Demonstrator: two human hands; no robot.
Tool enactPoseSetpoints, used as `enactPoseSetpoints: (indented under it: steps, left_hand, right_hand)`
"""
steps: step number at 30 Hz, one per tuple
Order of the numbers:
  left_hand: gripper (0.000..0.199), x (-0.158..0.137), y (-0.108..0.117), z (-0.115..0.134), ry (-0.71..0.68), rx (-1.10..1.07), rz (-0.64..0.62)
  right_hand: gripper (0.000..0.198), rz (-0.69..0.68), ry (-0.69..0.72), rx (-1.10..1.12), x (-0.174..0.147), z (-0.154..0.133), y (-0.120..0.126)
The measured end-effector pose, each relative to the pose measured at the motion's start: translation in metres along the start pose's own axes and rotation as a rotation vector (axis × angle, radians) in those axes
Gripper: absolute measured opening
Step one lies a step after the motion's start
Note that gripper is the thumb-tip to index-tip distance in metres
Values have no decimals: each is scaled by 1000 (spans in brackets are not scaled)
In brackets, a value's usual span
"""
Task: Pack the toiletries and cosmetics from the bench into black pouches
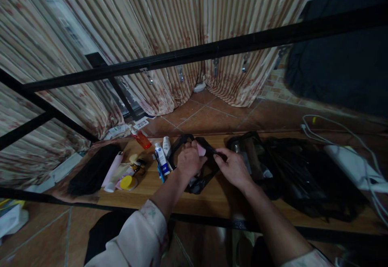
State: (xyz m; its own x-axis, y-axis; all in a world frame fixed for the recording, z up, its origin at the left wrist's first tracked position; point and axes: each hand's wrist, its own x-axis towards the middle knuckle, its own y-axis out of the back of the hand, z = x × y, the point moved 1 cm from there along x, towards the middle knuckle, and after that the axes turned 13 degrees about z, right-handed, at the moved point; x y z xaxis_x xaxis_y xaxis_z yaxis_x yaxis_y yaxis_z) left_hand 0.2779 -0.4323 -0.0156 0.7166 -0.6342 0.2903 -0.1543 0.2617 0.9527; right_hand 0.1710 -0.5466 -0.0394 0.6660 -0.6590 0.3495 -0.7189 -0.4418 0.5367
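Note:
A black see-through pouch [200, 184] lies on the wooden board, spread between my two hands. My left hand [189, 161] reaches into or over it with fingers curled down, and what they hold is hidden. Beside those fingers shows a small pink item [201, 150]; whether I grip it cannot be told. My right hand [232, 168] pinches the pouch's right edge between thumb and fingers. Just left of the pouch lie a blue-and-white tube [161, 157], a white tube [166, 145] and a blue toothbrush [159, 169].
Farther left are a red bottle [142, 139], a yellow-lidded jar [128, 182], a pink cylinder [112, 170] and a black case [94, 170]. On the right lie another black pouch [253, 157] and a large black bag [315, 178]. A black metal bar [194, 56] crosses behind the board [136, 196].

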Motion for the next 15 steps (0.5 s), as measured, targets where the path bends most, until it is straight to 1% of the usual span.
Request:
enactPoseSetpoints:
  steps: [5, 9, 13, 15]
  left_hand:
    - [56, -11, 16, 2, -49, -65, 42]
    - [57, -23, 31, -1, -100, -165, 70]
    - [47, -40, 42, -10, -143, -290, 160]
    - [40, -49, 47, -17, -126, -349, 194]
  right_hand:
    - [31, 3, -15, -4, -1, -1, 1]
    - [34, 18, -3, 35, -2, -2, 0]
    - [36, 21, -14, 75, -2, -2, 0]
    - [37, 24, -29, 89, -3, -2, 0]
